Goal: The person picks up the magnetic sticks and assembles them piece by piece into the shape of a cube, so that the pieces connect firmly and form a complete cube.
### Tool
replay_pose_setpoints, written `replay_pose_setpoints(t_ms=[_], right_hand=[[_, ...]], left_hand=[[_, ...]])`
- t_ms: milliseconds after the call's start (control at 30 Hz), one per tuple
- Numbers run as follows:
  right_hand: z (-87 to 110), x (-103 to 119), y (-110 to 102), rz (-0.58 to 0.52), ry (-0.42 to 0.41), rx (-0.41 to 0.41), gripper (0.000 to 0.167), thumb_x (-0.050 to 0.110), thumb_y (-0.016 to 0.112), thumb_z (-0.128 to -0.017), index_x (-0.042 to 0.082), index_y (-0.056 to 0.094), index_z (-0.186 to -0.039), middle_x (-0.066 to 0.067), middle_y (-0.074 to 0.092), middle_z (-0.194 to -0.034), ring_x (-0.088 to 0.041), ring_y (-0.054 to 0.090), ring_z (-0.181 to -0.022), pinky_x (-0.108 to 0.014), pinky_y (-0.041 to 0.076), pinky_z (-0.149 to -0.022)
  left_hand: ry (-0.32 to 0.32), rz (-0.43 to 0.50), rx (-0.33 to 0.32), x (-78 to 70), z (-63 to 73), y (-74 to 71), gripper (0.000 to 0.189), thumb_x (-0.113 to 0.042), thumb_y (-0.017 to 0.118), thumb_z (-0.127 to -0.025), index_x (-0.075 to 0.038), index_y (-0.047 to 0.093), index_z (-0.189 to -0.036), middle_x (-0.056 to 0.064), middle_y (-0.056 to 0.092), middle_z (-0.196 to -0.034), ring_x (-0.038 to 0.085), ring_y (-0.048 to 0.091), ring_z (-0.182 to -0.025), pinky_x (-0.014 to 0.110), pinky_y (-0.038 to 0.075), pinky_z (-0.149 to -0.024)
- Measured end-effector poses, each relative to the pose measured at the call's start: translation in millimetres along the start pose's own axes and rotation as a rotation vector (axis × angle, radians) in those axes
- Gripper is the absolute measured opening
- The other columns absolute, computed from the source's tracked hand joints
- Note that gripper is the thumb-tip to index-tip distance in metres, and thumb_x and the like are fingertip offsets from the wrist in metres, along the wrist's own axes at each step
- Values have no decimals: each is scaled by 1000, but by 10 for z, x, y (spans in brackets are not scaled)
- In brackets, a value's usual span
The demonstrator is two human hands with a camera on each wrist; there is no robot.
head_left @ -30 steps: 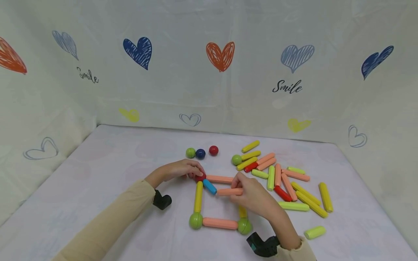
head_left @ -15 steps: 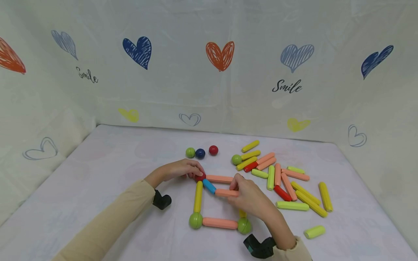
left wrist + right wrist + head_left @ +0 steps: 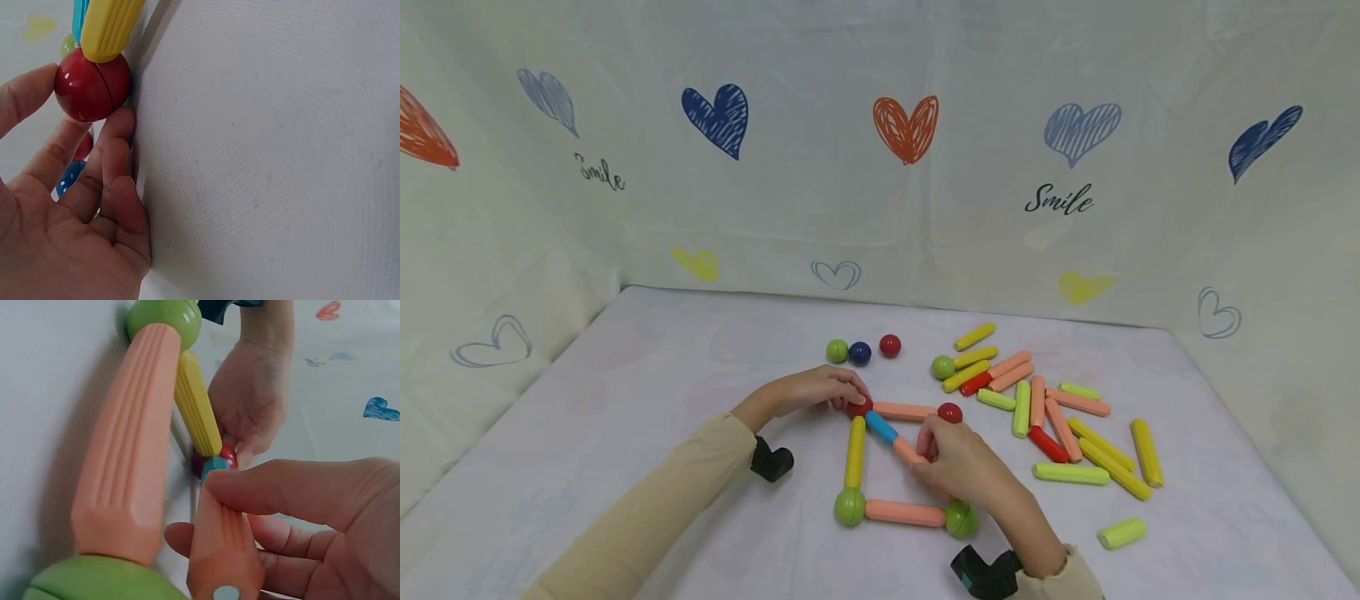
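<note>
Left hand [image 3: 811, 390] pinches red ball [image 3: 94, 90] at far end of blue stick [image 3: 881, 427], likely anchoring it while right hand [image 3: 962, 462] pinches pink stick [image 3: 907, 451] in line.

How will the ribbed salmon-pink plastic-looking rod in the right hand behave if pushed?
The ribbed salmon-pink rod is probably stiff, showing no bend where the right hand pinches it. Its grooves may limit slipping. Its far end appears to meet the bright-blue plastic-looking rod, so pushing would likely shift that too.
</note>
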State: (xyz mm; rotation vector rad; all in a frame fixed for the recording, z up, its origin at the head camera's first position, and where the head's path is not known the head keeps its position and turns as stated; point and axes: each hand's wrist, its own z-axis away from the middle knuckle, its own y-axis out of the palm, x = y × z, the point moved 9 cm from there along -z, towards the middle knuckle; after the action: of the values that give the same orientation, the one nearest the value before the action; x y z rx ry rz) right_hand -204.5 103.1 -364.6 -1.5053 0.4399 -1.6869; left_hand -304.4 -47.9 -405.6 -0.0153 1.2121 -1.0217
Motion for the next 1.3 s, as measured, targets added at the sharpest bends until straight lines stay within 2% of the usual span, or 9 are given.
replay_pose_setpoints(t_ms=[667,833,1000,1167,1300], right_hand=[[-41,9,85,43,1,19,22,14,74,-77,12,53,-80,-1,49,-66,-14,46,-57,-23,37,-52],[-75,-7,94,36,-17,-4,20,15,72,-79,13,53,-84,-1,50,-68,-14,47,-60,-24,39,-54],[-114,-19,83,13,-71,-34,17,14,70,-82,13,54,-89,0,50,-69,-14,47,-63,-21,39,-54],[-146,-46,77,-21,-98,-41,16,12,68,-83,12,55,-92,1,52,-72,-13,48,-67,-21,42,-57],[-167,-52,61,-20,-113,-56,15,11,68,-83,13,56,-92,2,53,-75,-13,48,-70,-21,43,-61]], left_hand=[[6,-15,-14,19,15,-38,26,-29,55,-90,-14,64,-109,1,60,-96,17,50,-88,25,43,-75],[18,-26,-48,63,42,-88,27,-31,55,-90,-14,65,-109,2,59,-92,17,50,-84,25,42,-72],[-14,-40,-96,114,64,-161,29,-34,57,-90,-16,65,-111,2,60,-91,16,52,-82,25,44,-72],[-22,-46,-134,87,96,-193,31,-33,58,-90,-15,64,-114,3,61,-89,15,53,-78,23,45,-68],[-18,-97,-194,50,208,-187,40,-30,59,-91,-11,55,-125,6,58,-88,16,53,-72,23,45,-62]])
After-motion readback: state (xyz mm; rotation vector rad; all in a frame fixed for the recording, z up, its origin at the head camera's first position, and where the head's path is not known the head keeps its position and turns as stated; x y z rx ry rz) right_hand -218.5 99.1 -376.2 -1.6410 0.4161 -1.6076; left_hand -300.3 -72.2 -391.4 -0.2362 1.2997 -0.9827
